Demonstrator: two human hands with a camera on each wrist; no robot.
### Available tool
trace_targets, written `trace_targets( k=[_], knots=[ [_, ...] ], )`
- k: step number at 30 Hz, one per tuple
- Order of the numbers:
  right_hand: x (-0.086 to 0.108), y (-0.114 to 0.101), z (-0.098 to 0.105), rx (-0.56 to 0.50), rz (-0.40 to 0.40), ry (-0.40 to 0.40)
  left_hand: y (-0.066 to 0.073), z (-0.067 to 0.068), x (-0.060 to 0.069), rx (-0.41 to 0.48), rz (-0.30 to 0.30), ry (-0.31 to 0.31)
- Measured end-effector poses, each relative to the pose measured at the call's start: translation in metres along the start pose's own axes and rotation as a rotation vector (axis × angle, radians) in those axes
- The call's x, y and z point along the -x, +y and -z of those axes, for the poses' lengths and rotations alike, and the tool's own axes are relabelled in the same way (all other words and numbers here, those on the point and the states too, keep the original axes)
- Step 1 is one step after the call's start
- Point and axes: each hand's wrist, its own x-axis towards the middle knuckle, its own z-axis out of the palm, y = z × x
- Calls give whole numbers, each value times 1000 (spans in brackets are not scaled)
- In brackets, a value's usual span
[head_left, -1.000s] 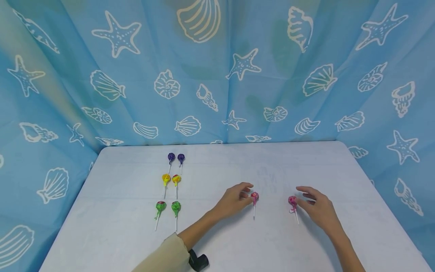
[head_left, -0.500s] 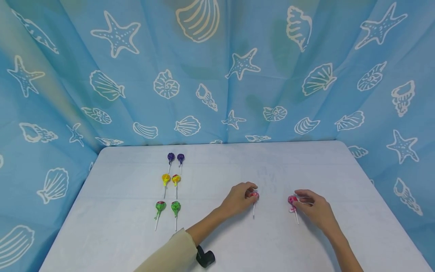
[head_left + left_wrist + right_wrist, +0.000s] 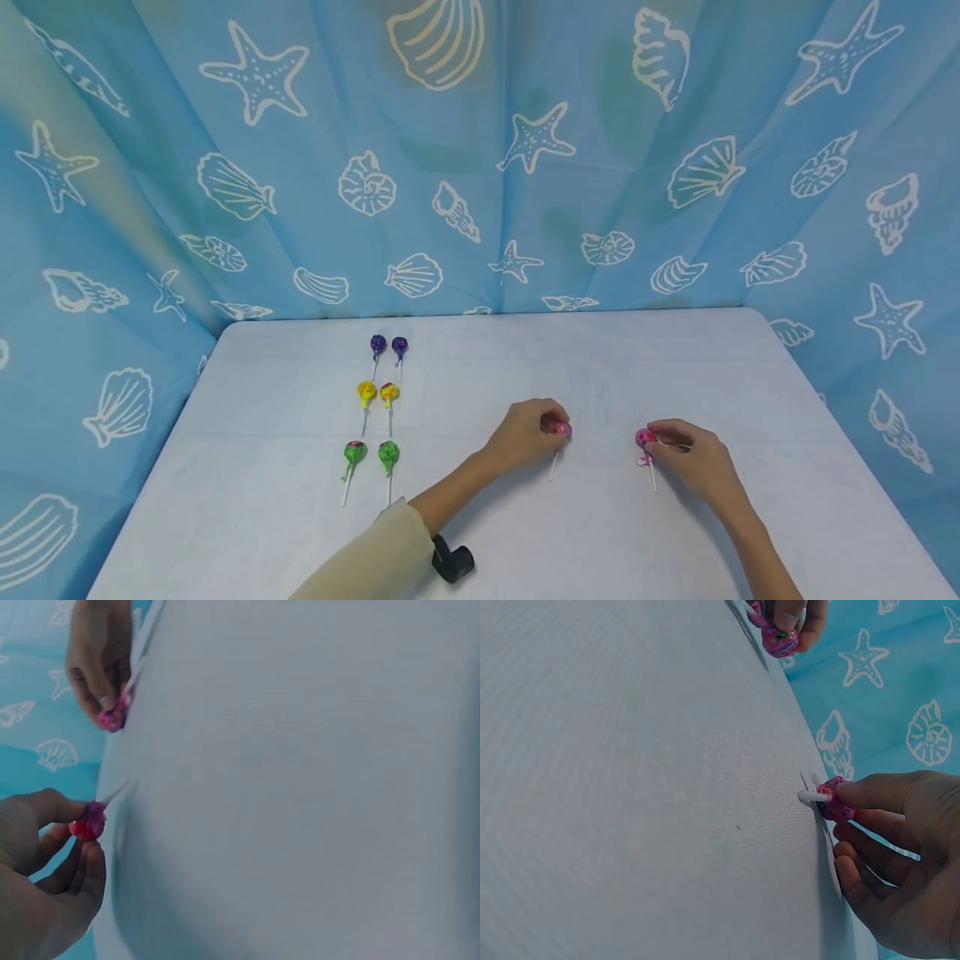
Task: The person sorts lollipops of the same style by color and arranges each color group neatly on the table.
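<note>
My left hand (image 3: 528,435) pinches the head of a pink lollipop (image 3: 563,430) between thumb and fingers; its white stick points down toward me. In the left wrist view that lollipop (image 3: 88,822) sits at the fingertips. To the right, my right hand (image 3: 697,460) grips a second pink lollipop (image 3: 644,438) by its wrapped head, thumb on the near side. The right wrist view shows this lollipop (image 3: 835,799) with its stick toward the camera. Both lollipops are at or just over the white table; the exact height cannot be told.
On the table's (image 3: 247,500) left side lie pairs of lollipops: purple (image 3: 378,343) at the back, yellow (image 3: 366,392) in the middle, green (image 3: 355,452) nearest. A black device (image 3: 453,562) is at the left wrist. A blue shell-print curtain (image 3: 465,150) hangs behind the table.
Both hands have closed from beside the pink lollipops onto their heads. The left hand moved slightly right, and its lollipop's stick has swung a little to the left.
</note>
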Motion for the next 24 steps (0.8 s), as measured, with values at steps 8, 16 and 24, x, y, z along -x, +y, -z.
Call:
trace_targets(
  k=[8,16,24],
  knots=[
    [0,-1,-1,23,-16,-4,4,28,2,73,-5,24],
    [0,-1,-1,40,-3,-4,5,73,1,81,46,97],
    [0,0,-3,35,4,-13,-10,117,9,73,122,227]
  ],
)
